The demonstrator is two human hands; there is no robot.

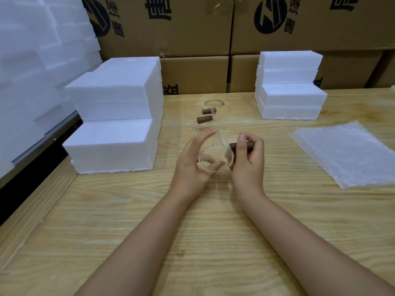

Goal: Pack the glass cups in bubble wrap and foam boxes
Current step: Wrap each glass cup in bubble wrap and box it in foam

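**Cup held in both hands, wrap off to the right**

Glass is the thing in hand: a glass cup [215,159] sits in the middle of the wooden table [192,231], straight in front of the person. It is tilted, with its round mouth facing up toward the person and its base pointing away, so its long axis runs front to back. Whether it touches the table cannot be told.

The left hand [190,167] wraps round the clear body from the left, fingers curled about it. The right hand [250,165] grips the brown handle [235,146], which sticks out to the right.

The stack of bubble wrap [350,154] lies flat to the right, well apart from the cup and nearer the right hand. The handle already points that way, so the likely next move is a sideways carry to the right, with the right hand leading and the left steadying the glass.

Foam boxes [115,103] are stacked to the left, near the left hand, and more stand at the back right. Two more cups [205,119] lie just behind the hands. Cardboard cartons [192,28] line the back.
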